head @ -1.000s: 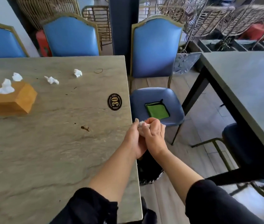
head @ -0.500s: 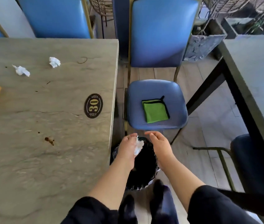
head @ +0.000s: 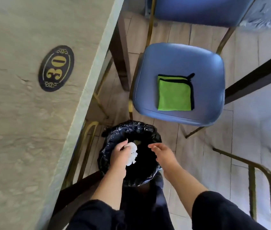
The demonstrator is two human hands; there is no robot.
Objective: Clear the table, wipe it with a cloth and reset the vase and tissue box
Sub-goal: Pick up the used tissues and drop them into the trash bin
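While the person stood over the bin [head: 129, 130], lined with a black bag and set on the floor just beside the table [head: 23, 130], the left hand [head: 120, 154] gripped a crumpled white tissue [head: 132, 155] above its mouth. The right hand [head: 162, 153] hung beside it over the far rim, fingers relaxed and holding nothing. To my eye the drop would go best if the left fingers let go while the wad was over the dark middle, not the rim, so nothing caught on the bag's folds or fell to the floor. Beyond the bin, the folded green cloth [head: 174, 94] lay on the seat of a blue chair [head: 173, 60], near enough to reach for the wiping. Neither vase nor tissue box was in sight from there.
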